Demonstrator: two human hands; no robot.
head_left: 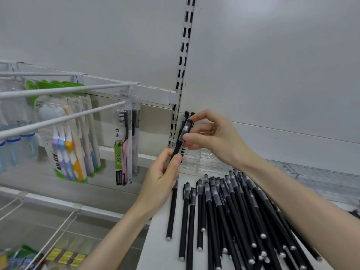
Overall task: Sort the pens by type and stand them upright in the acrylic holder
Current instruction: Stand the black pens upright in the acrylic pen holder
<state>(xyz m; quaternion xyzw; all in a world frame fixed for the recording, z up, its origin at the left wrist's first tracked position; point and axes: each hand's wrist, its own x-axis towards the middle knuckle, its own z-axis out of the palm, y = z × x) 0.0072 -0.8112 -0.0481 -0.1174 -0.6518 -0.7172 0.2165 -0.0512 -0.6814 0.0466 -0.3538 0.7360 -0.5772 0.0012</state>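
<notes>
The right hand's fingertips [188, 137] pinch the translucent cap of a black gel pen [182, 136], with the index finger curled over the cap's top and the thumb pressed against its side. Lower down, the left hand's thumb [176, 159] and curled fingers grip the same pen's barrel. The pen sits just right of the frame's centre, cap end up and tilted slightly to the right. The right hand [214, 137] comes in from the lower right on a bare forearm, and the left hand [159, 180] rises from the bottom centre.

Directly behind the held pen, the black tops of two standing pens [186, 114] show against the back wall. Whether they stand in a compartment cannot be told, as the hands cover their lower parts. The clear acrylic holder [206, 162] stands at the rear of the white shelf [155, 240], just below the right hand and partly hidden by both hands.

In front of the holder, filling the lower right of the frame, a heap of loose black pens [229, 211] lies flat with caps pointing to the holder. A few of them lie singly at the heap's left edge.

A slotted metal upright [184, 55] runs up the wall from the centre to the top. On the left, white wire hooks [64, 117] carry hanging toothbrush packs [76, 145], the nearest pack [125, 145] holding black and pink brushes. Green and yellow packets [64, 256] lie at the lower left corner.
</notes>
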